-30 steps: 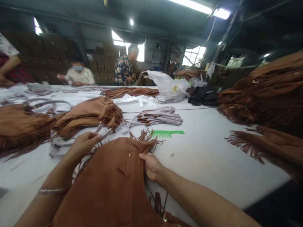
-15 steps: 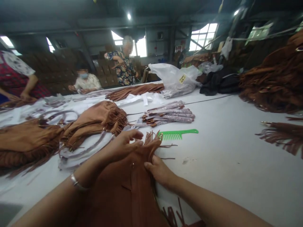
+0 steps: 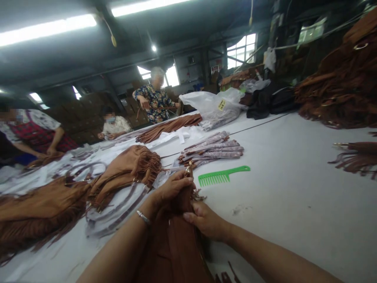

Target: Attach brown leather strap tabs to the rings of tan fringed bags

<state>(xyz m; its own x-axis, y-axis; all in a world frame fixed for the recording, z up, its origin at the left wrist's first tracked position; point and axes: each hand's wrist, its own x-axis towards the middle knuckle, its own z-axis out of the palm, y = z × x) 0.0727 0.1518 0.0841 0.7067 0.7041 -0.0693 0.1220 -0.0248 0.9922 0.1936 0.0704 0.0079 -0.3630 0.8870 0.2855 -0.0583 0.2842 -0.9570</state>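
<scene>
A brown fringed bag (image 3: 184,243) stretches from the bottom of the view up to both hands. My left hand (image 3: 173,186) is closed round its far end, just below a gold-coloured metal fitting (image 3: 189,168). My right hand (image 3: 204,220) grips the bag's right edge, with the thumb on top and the other fingers hidden behind. Short fringe strands (image 3: 199,195) poke out between the hands. A green comb (image 3: 225,175) lies on the white table (image 3: 279,208), beyond my right hand and touched by neither hand.
Wrapped straps (image 3: 212,147) lie in a bundle past the comb. Brown fringed bags (image 3: 126,169) rest at left, and a tall brown heap (image 3: 338,86) stands at right. A white plastic bag (image 3: 212,104) sits farther back. Several people work across the table, one in a floral shirt (image 3: 154,100).
My left hand has gone from loosely curled beside the bag's end to closed on it. The metal fitting now shows upright at that end. The view has tilted and shifted.
</scene>
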